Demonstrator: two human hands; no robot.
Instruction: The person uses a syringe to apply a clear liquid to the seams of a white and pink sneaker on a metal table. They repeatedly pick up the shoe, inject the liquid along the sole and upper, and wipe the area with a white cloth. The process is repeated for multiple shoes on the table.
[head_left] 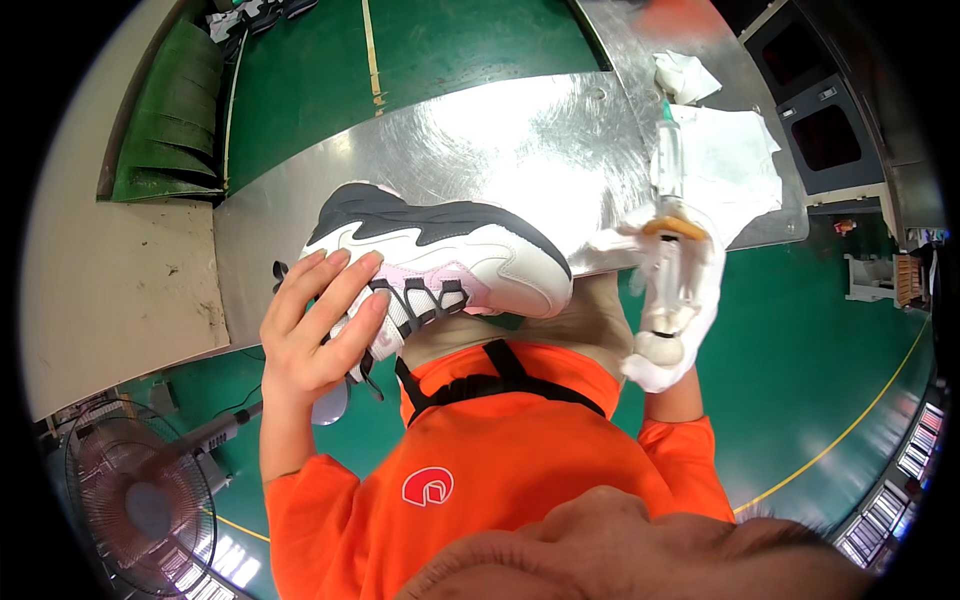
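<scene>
A white sneaker [515,270] with pink panels, dark laces and a black-and-white sole lies tilted on its side at the near edge of the metal table. My bare left hand [325,320] grips it around the tongue and laces, fingers over the upper. My right hand [706,290], in a white glove, is closed around a clear syringe [670,160]. Its green tip points away from me and its orange-brown finger flange shows above the glove. The plunger end rests against the palm. The syringe is to the right of the sneaker, apart from it.
White cloths [740,155] lie under and beyond the syringe on the metal table [560,130]. A green conveyor belt [480,45] runs beyond, with shoes at its far left. A grey machine [825,120] stands at right; a floor fan [140,490] at lower left.
</scene>
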